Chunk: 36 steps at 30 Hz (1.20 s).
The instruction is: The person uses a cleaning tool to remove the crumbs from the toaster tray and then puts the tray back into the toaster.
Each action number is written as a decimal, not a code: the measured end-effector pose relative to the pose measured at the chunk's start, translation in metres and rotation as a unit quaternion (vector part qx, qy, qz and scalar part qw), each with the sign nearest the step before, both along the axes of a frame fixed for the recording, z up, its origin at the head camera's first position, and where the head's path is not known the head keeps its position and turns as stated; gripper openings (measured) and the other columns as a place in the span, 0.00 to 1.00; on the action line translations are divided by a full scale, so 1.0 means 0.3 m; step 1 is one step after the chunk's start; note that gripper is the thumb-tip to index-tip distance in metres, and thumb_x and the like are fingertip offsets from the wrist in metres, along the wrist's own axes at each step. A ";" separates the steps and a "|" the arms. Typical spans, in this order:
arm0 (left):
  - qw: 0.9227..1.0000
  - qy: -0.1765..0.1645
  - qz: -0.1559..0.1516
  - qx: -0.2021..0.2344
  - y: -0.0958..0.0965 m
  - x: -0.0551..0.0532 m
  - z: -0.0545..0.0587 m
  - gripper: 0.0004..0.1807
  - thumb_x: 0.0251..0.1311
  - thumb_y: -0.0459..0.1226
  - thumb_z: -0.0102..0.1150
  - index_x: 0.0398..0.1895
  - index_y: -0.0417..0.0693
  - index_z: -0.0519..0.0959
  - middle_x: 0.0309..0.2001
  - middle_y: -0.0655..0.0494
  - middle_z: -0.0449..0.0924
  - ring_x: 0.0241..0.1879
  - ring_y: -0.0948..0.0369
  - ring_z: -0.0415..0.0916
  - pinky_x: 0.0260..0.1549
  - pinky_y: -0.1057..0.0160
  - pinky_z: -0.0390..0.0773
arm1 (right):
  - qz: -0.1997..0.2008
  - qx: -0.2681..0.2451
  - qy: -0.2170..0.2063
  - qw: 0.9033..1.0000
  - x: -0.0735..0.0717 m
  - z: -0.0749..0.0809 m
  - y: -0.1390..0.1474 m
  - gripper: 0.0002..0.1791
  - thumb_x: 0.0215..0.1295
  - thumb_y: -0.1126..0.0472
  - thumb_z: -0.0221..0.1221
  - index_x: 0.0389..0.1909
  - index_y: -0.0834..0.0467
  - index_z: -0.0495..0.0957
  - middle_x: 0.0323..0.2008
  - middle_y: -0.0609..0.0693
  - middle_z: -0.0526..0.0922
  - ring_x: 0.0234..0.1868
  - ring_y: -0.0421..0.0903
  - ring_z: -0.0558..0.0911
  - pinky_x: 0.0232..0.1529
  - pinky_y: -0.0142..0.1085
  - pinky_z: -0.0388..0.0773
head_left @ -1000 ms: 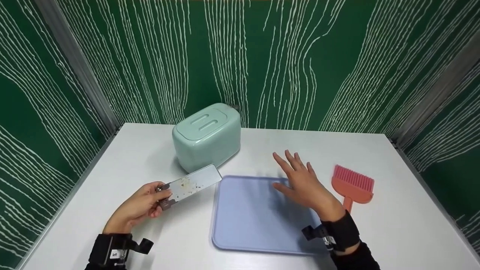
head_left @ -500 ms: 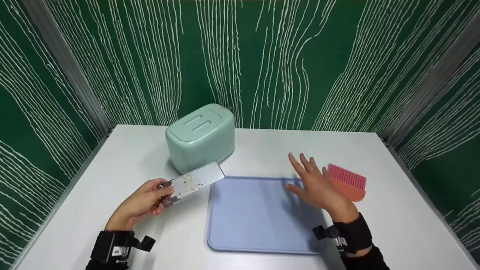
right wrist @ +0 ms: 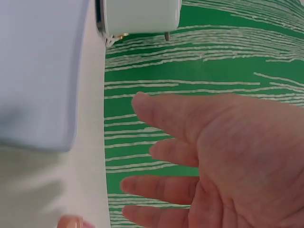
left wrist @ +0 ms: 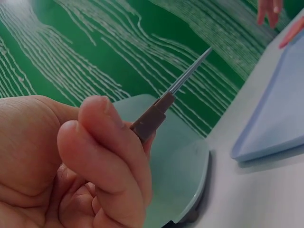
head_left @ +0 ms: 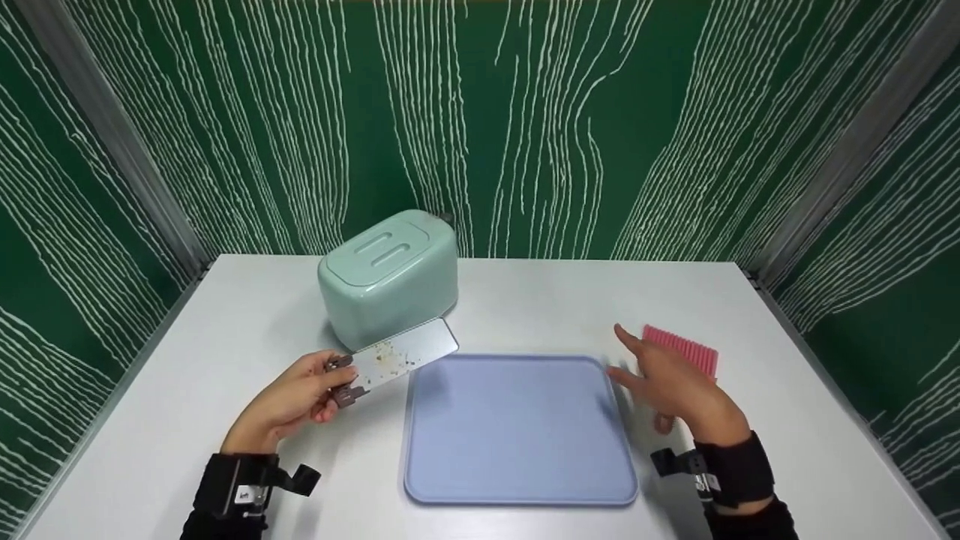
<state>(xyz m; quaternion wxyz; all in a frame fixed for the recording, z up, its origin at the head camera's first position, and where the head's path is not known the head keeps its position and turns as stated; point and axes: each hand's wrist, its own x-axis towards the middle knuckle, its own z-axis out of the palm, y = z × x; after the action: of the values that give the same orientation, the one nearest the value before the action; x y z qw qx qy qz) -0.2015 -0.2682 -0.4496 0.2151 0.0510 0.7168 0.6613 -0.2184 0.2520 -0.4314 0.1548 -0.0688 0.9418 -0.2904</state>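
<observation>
Tabletop (head_left: 570, 307) is bordering streaked green walls (head_left: 540, 112); at ten o'clock from the blue tray (head_left: 517, 431), left hand (head_left: 304, 391) is pinching a crumb-strewn plate (head_left: 431, 343); at two, right hand (head_left: 675, 384), spread, is hovering near a brush (head_left: 690, 349).

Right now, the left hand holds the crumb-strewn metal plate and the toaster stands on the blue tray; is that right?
Not quite: the toaster stands on the white table, beyond the blue tray, as the head view shows. The left hand does hold the crumb-strewn metal plate.
</observation>
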 end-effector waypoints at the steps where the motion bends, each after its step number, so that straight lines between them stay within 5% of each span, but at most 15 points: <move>1: 1.000 0.000 -0.001 0.001 0.003 -0.002 0.000 0.13 0.81 0.37 0.54 0.54 0.35 0.69 0.29 0.58 0.80 0.15 0.72 0.69 0.14 0.77 0.67 | 0.001 0.000 -0.004 1.000 0.001 -0.001 0.008 0.48 0.81 0.45 0.59 0.88 0.55 0.44 0.31 0.62 0.79 0.15 0.54 0.86 0.37 0.42 0.88; 4: 1.000 -0.001 -0.002 0.004 0.014 -0.007 0.002 0.13 0.81 0.38 0.54 0.55 0.35 0.69 0.29 0.58 0.79 0.15 0.71 0.69 0.14 0.77 0.67 | 0.003 0.011 -0.007 1.000 0.005 -0.003 0.037 0.43 0.83 0.46 0.57 0.86 0.62 0.51 0.19 0.57 0.82 0.19 0.53 0.88 0.60 0.48 0.82; 7: 1.000 0.001 -0.002 0.006 0.027 -0.014 0.005 0.14 0.81 0.37 0.54 0.56 0.35 0.69 0.28 0.58 0.78 0.14 0.72 0.69 0.13 0.77 0.67 | -0.010 0.023 -0.012 1.000 0.009 -0.003 0.068 0.36 0.83 0.43 0.53 0.79 0.62 0.64 0.18 0.55 0.86 0.39 0.52 0.92 0.68 0.58 0.75; 11: 1.000 -0.001 -0.002 0.011 0.050 -0.024 0.009 0.14 0.80 0.36 0.54 0.57 0.34 0.68 0.29 0.58 0.79 0.14 0.72 0.69 0.13 0.77 0.67 | -0.012 0.045 0.006 0.999 0.004 -0.007 0.113 0.33 0.83 0.37 0.49 0.67 0.60 0.78 0.20 0.50 0.89 0.62 0.53 0.84 0.65 0.61 0.76; 14: 1.000 -0.006 -0.003 0.015 0.070 -0.035 0.011 0.13 0.80 0.36 0.54 0.57 0.34 0.68 0.31 0.57 0.79 0.15 0.72 0.68 0.13 0.77 0.67 | -0.013 0.051 0.009 0.999 0.000 -0.019 0.145 0.27 0.83 0.40 0.53 0.49 0.59 0.86 0.23 0.48 0.90 0.56 0.53 0.85 0.54 0.52 0.78; 18: 1.000 -0.003 -0.007 0.017 0.098 -0.046 0.017 0.12 0.80 0.35 0.54 0.55 0.35 0.69 0.31 0.56 0.79 0.15 0.72 0.68 0.13 0.77 0.67 | -0.036 0.060 -0.020 0.997 0.001 -0.039 0.179 0.23 0.81 0.45 0.56 0.31 0.56 0.86 0.24 0.47 0.88 0.36 0.46 0.77 0.36 0.40 0.66; 23: 1.000 0.007 -0.015 0.021 0.133 -0.059 0.027 0.10 0.80 0.35 0.54 0.53 0.36 0.70 0.29 0.57 0.79 0.14 0.71 0.68 0.13 0.76 0.68 | -0.066 0.072 -0.060 0.993 -0.001 -0.064 0.209 0.24 0.78 0.43 0.57 0.27 0.56 0.82 0.20 0.45 0.74 0.26 0.44 0.71 0.28 0.37 0.63; 36: 1.000 0.005 -0.016 0.023 0.206 -0.089 0.037 0.07 0.79 0.34 0.55 0.48 0.40 0.69 0.26 0.58 0.75 0.14 0.70 0.68 0.13 0.75 0.69 | -0.084 0.097 -0.052 0.990 -0.018 -0.121 0.227 0.28 0.68 0.35 0.66 0.19 0.51 0.79 0.16 0.43 0.73 0.22 0.42 0.70 0.24 0.36 0.60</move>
<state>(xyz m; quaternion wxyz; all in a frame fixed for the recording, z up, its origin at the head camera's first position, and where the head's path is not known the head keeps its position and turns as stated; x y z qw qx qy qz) -0.2281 -0.2065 -0.4385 0.2213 0.0705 0.7015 0.6738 -0.2237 0.3201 -0.4678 0.1842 0.0413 0.9586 -0.2131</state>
